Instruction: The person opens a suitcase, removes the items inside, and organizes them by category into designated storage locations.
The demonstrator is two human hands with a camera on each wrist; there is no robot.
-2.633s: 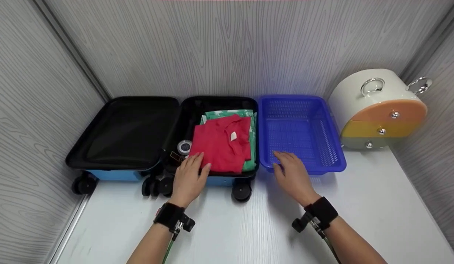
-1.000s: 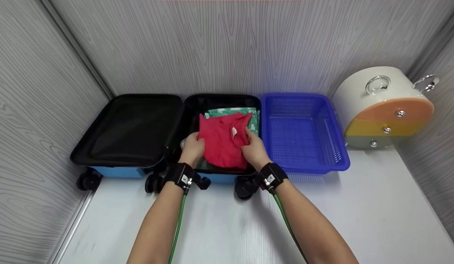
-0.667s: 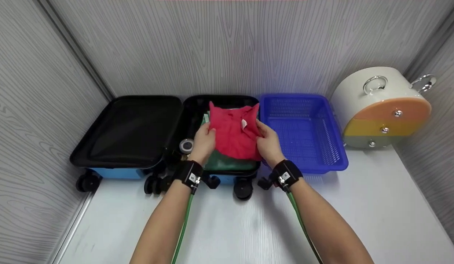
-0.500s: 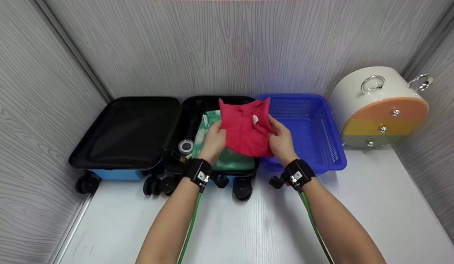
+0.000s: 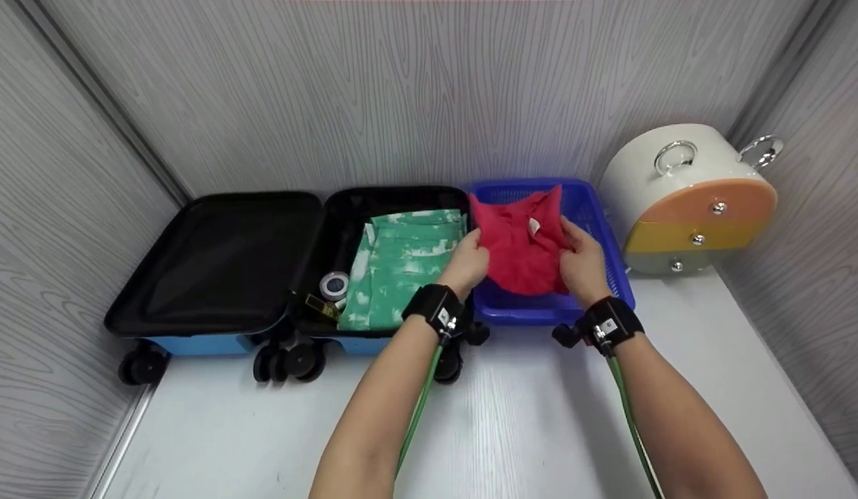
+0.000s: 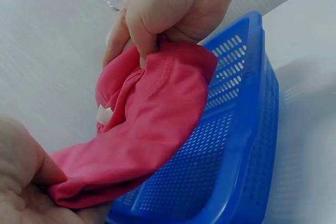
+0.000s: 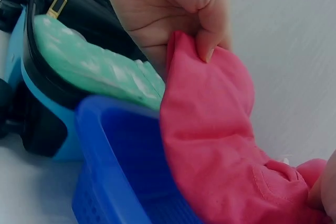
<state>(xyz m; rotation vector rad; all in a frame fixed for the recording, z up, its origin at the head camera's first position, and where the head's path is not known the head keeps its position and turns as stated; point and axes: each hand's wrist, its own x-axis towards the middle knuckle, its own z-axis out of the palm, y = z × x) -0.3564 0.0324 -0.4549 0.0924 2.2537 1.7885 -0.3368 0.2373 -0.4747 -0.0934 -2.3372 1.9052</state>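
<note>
Both hands hold a folded red garment (image 5: 522, 242) over the blue plastic basket (image 5: 613, 249). My left hand (image 5: 465, 262) grips its left edge, and my right hand (image 5: 583, 258) grips its right edge. In the left wrist view the red garment (image 6: 147, 129) hangs just above the blue basket (image 6: 247, 145). The right wrist view shows the left hand (image 7: 173, 19) pinching the red garment (image 7: 220, 145) at its edge. A green and white patterned garment (image 5: 401, 263) lies folded in the right half of the open blue suitcase (image 5: 214, 343).
The suitcase's left half (image 5: 214, 260) is black-lined. A small round tin (image 5: 334, 284) sits beside the green garment. A white round drawer box (image 5: 685, 201) with orange and yellow drawers stands at the right. Grey panel walls close in on three sides of the white table (image 5: 526, 416).
The two hands lifted the red garment off the green one in the suitcase and carried it rightward over the blue basket. The green garment is now uncovered.
</note>
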